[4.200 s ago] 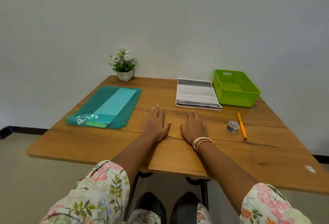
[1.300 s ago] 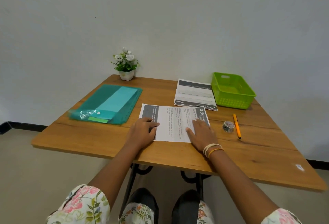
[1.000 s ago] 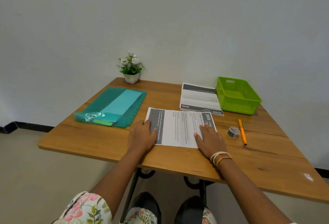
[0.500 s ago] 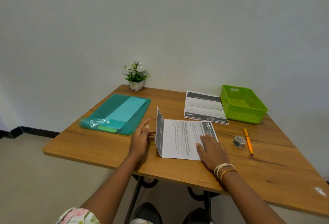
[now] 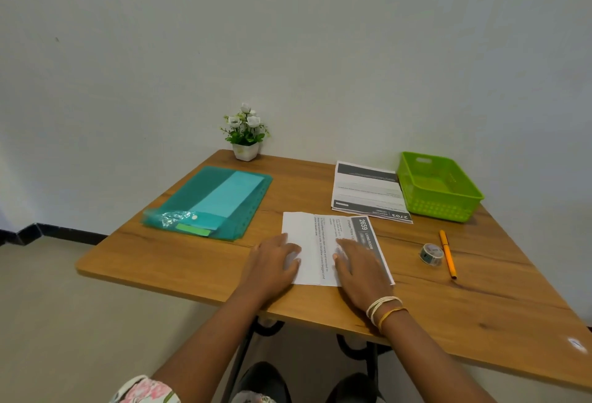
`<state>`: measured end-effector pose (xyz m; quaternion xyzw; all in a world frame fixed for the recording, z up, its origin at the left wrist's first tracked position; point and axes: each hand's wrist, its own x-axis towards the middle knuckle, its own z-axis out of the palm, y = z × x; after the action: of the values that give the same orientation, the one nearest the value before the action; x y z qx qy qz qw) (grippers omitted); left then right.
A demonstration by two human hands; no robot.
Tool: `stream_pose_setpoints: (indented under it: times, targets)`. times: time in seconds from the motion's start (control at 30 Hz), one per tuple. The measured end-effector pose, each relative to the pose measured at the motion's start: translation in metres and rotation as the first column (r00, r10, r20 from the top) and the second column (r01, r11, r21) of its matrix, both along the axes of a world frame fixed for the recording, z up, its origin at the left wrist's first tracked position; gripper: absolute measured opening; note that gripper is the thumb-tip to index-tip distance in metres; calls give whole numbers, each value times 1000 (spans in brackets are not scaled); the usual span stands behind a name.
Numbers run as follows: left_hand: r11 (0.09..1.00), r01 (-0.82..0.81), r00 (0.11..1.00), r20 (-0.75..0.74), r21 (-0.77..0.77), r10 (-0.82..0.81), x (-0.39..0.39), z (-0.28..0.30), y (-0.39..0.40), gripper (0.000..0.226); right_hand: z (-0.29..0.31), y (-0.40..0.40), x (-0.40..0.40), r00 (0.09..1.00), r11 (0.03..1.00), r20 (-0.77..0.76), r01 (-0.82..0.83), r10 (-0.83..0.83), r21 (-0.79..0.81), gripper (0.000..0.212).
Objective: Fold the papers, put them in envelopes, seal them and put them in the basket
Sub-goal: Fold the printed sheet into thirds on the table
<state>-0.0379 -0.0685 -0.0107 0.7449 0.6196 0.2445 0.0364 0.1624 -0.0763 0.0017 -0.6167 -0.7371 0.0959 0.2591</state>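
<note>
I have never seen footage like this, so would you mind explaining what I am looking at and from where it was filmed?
There is no machine here: a person wears a camera on the head, looking down at their own arms. The left hand and right hand press flat on a printed sheet, whose left part is folded over; nothing is lifted. On the wooden table also lie a teal folder with envelopes, a paper stack, a green basket, a tape roll, an orange pen and a potted plant.

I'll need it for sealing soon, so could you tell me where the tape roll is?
The tape roll lies on the table's right side, just left of the orange pen.
</note>
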Motion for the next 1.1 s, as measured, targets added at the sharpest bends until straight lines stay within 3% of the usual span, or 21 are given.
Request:
stream_pose_setpoints:
  times: [0.1, 0.2, 0.27, 0.33, 0.47, 0.57, 0.6, 0.73, 0.87, 0.97, 1.1]
  targets:
    - [982, -188, 981, -41, -24, 187, 18, -2, -5, 44, 0, -5, -14, 993, 993, 14, -113, 113, -22, 43]
    - [969, -210, 978, -32, -134, 207, 32, 1, -4, 44, -6, -7, -21, 986, 989, 72, -149, 151, -23, 43]
    - [974, -140, 980, 116, -176, 162, 36, 11, -2, 43, -8, -7, -22, 986, 989, 80, -144, 145, -22, 45]
    - [972, -92, 927, 339, -216, 163, 39, 24, -2, 41, -9, -8, -22, 988, 990, 66, -140, 142, -31, 45]
    - [917, -232, 679, 621, -325, 392, 35, 44, 3, 34, -9, -8, -21, 987, 989, 67, -141, 144, -35, 46]
    - [802, -230, 347, 723, -552, 597, 25, 59, 17, 30, -8, -7, -22, 988, 990, 67, -134, 136, -43, 45]
    - [768, -187, 286, 714, -613, 639, 20, 66, 19, 28, -8, -7, -22, 988, 990, 71, -135, 137, -42, 45]
    - [722, -27, 333, 675, -691, 658, 7, 78, 23, 31, -7, -8, -22, 989, 991, 78, -124, 127, -46, 45]
    - [694, -10, 339, 651, -720, 680, 4, 73, 20, 26, -7, -9, -22, 991, 991, 46, -125, 128, -51, 44]
    - [726, -27, 344, 676, -687, 652, 8, 63, 18, 25, -6, -11, -21, 990, 989, 24, -140, 141, -42, 43]
    - [870, 85, 140, 870, -486, 472, 23, 57, 9, 25, -1, -12, -24, 985, 987, -86, -154, 150, -44, 43]
